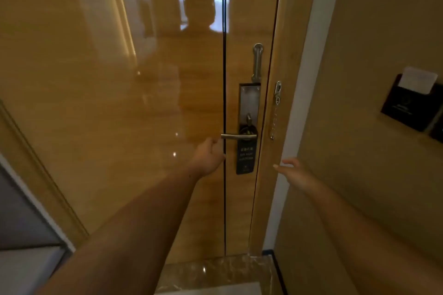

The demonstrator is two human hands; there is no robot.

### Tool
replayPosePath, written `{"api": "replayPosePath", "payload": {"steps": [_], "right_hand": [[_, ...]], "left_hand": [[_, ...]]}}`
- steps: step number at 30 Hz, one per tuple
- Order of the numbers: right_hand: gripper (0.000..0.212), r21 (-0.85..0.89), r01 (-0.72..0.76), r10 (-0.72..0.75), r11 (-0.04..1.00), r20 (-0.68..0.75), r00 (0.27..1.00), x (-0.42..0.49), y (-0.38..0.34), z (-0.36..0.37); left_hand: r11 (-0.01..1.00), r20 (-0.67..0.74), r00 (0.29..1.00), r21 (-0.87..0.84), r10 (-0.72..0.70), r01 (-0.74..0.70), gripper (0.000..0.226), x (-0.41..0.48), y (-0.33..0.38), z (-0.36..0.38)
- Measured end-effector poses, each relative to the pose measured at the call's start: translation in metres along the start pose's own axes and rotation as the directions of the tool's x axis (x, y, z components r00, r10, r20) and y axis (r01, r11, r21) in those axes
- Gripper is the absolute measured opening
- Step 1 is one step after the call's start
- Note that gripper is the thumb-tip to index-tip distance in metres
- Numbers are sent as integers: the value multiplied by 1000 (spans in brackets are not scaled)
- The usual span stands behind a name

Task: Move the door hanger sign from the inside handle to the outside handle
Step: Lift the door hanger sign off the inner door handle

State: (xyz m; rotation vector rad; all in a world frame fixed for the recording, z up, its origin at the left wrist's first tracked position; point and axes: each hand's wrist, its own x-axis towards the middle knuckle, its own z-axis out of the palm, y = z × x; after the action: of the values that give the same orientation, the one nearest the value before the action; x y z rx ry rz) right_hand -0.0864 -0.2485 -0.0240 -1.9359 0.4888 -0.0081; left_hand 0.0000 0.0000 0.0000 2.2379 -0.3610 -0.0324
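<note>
A dark door hanger sign (245,155) with pale lettering hangs on the inside handle (238,136), a silver lever on a tall lock plate of the glossy wooden door (119,103). The door stands closed. My left hand (208,155) is just below the lever's free end, fingers curled, holding nothing; whether it touches the lever is unclear. My right hand (293,171) hovers to the right of the sign, near the door frame, fingers spread and empty. The outside handle is hidden behind the door.
A security chain (275,112) hangs from the door frame to the right of the lock. A metal door guard (257,62) sits above the lock plate. A key-card holder (412,100) with a white card is on the right wall. A stone threshold (215,270) lies below.
</note>
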Motion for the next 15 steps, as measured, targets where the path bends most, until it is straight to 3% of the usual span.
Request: {"api": "replayPosePath", "payload": {"steps": [9,13,15], "right_hand": [[54,15,-143,143,990,-7,990,93,-11,22],[40,36,-181,180,983,15,984,126,-10,36],[34,8,-194,193,981,55,980,141,-9,45]], "left_hand": [[1000,110,994,-7,3,-3,74,121,-17,22],[995,166,986,94,28,-44,73,148,-26,39],[998,163,987,62,6,-17,70,154,-32,42]]}}
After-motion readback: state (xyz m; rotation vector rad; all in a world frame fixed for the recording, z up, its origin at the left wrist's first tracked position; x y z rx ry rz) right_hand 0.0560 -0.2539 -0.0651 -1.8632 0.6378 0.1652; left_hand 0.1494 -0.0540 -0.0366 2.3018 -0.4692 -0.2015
